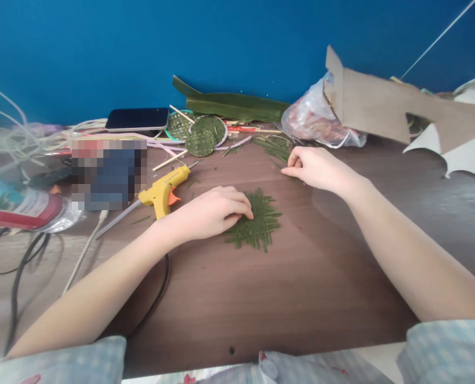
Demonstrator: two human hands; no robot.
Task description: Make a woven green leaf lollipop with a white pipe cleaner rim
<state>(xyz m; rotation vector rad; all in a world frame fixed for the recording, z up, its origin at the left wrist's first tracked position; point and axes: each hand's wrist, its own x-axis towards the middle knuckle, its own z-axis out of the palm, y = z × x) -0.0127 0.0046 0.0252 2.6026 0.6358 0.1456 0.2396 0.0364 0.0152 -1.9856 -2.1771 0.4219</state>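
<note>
A small mat woven from green leaf strips (261, 221) lies flat on the brown table, with loose strip ends sticking out around its edges. My left hand (217, 213) rests on the mat's left part, its fingers curled and closed on it, hiding some of the weave. Farther back and to the right, my right hand (311, 166) is closed in a pinch beside a small pile of cut leaf strips (273, 148). What its fingertips hold is too small to make out.
A yellow glue gun (163, 191) lies left of my left hand. Behind it are finished woven discs (203, 136), a phone (137, 119) and a long green leaf (237, 105). A plastic bag (309, 114) and cut cardboard (375, 104) stand back right. Cables run at left.
</note>
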